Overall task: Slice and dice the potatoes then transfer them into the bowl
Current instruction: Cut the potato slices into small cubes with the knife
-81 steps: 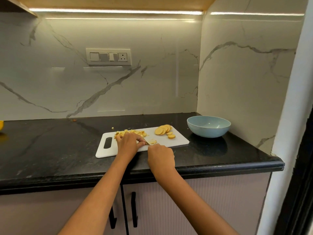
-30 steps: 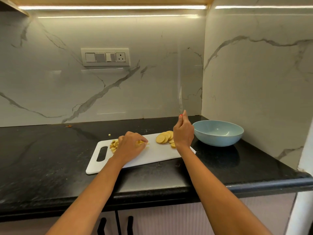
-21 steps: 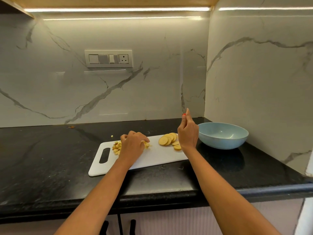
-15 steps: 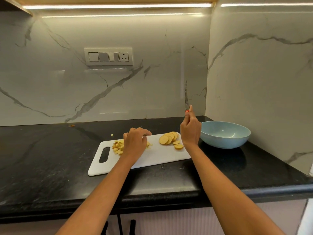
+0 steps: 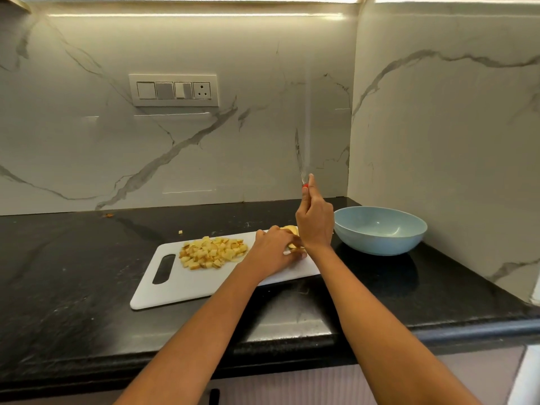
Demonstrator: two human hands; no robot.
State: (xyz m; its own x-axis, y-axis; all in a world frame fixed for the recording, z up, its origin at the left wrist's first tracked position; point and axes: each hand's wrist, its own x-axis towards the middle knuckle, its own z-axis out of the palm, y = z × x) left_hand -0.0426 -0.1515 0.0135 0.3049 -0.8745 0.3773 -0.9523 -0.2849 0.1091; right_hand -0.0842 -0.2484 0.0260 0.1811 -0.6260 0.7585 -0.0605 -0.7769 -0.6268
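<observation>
A white cutting board [image 5: 187, 285] lies on the black counter. A heap of diced potato [image 5: 211, 252] sits on its left half. My left hand [image 5: 273, 249] reaches over the board's right part and its fingers touch the potato slices [image 5: 290, 229], which are mostly hidden behind both hands. My right hand [image 5: 315, 222] grips the knife [image 5: 300, 159] with the blade pointing straight up, raised above the slices. The light blue bowl [image 5: 380, 230] stands empty to the right of the board.
The marble walls meet in a corner behind the bowl. A switch panel [image 5: 174, 90] is on the back wall. A small potato bit [image 5: 181, 232] lies on the counter [image 5: 73, 273] behind the board. The counter's front edge runs below my arms.
My left hand left the diced heap and moved right onto the slices. My right hand stayed raised with the knife upright.
</observation>
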